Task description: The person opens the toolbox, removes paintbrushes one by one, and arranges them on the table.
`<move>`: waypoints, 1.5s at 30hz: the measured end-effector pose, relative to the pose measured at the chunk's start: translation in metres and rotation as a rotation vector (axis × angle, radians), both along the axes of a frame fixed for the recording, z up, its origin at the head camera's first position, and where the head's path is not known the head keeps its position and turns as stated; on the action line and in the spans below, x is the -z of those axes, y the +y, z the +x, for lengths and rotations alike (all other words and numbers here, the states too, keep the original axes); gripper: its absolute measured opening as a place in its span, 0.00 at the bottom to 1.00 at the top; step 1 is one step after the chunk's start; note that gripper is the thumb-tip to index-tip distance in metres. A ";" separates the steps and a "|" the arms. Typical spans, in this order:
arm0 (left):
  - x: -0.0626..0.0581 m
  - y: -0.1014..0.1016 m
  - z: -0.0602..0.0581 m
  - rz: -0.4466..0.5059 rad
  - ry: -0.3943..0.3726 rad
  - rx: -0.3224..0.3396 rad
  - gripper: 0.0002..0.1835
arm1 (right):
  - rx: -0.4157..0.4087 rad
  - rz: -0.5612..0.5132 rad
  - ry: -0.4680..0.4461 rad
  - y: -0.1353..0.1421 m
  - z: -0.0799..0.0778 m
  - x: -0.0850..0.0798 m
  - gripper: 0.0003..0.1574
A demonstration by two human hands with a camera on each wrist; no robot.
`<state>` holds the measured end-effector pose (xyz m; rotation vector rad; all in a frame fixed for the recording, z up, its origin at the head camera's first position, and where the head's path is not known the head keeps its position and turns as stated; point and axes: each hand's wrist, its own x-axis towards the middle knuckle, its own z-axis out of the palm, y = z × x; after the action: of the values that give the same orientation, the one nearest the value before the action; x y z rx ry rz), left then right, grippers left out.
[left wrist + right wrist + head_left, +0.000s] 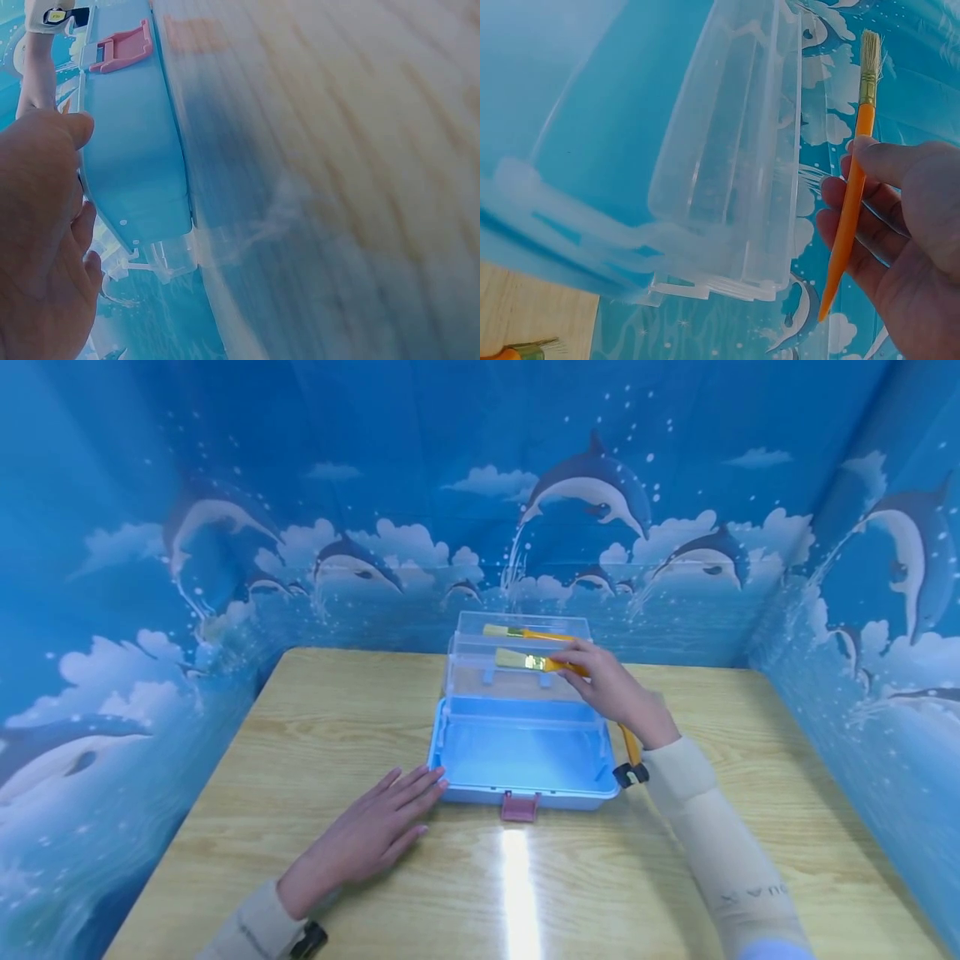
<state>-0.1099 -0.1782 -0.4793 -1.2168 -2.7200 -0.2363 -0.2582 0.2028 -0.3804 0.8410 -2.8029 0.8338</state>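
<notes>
My right hand point(603, 681) pinches the orange handle of a paintbrush point(855, 191) between thumb and fingers, pale bristles pointing left in the head view. It is over the clear trays point(491, 660) at the back of an open light blue toolbox point(525, 752). Just above the held brush, another orange-handled paintbrush point(536, 633) overlaps the clear trays, its handle end at my fingertips. My left hand point(375, 831) lies flat with fingers spread, fingertips at the toolbox's front left corner; in the left wrist view the thumb point(79, 129) is by its rim.
Another orange-handled brush point(517, 351) lies on the wooden table point(337, 718) at the toolbox's right side, partly hidden by my wrist in the head view. A pink latch point(520, 807) hangs on the toolbox's front. Dolphin-print curtains point(420, 468) stand behind and at both sides.
</notes>
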 end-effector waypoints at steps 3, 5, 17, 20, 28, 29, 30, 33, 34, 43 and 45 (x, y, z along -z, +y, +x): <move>0.000 0.000 0.000 0.004 0.010 0.007 0.34 | -0.012 -0.007 -0.002 0.000 0.001 0.001 0.21; -0.001 0.000 0.000 0.008 0.013 0.012 0.34 | -0.014 -0.008 0.000 0.001 0.002 0.002 0.21; -0.002 0.000 -0.001 -0.014 -0.021 0.009 0.34 | -0.017 -0.003 0.020 0.005 0.007 0.008 0.20; -0.001 0.000 -0.001 -0.012 -0.018 0.010 0.34 | -0.009 0.003 0.018 0.006 0.009 0.007 0.21; -0.002 0.000 0.000 -0.007 -0.017 0.009 0.34 | 0.005 0.009 0.019 0.008 0.013 0.005 0.21; -0.002 0.000 0.000 -0.007 -0.020 0.008 0.34 | 0.009 0.008 0.020 0.008 0.014 0.005 0.21; -0.002 0.000 0.000 -0.006 -0.024 0.008 0.34 | 0.013 0.008 0.020 0.009 0.014 0.004 0.21; -0.003 0.000 0.000 -0.004 -0.040 0.005 0.34 | 0.021 0.006 0.015 0.011 0.015 0.004 0.21; -0.003 0.000 0.000 -0.004 -0.046 0.003 0.34 | 0.026 0.006 0.015 0.012 0.016 0.003 0.21; -0.003 0.000 0.000 -0.002 -0.062 -0.005 0.33 | 0.047 0.003 0.014 0.021 0.020 0.006 0.21; -0.003 0.000 0.000 -0.002 -0.063 -0.006 0.33 | 0.036 -0.002 0.018 0.023 0.021 0.008 0.21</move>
<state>-0.1095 -0.1785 -0.4762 -1.2216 -2.7769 -0.2762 -0.2375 0.2257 -0.3880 0.7914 -2.7923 0.8193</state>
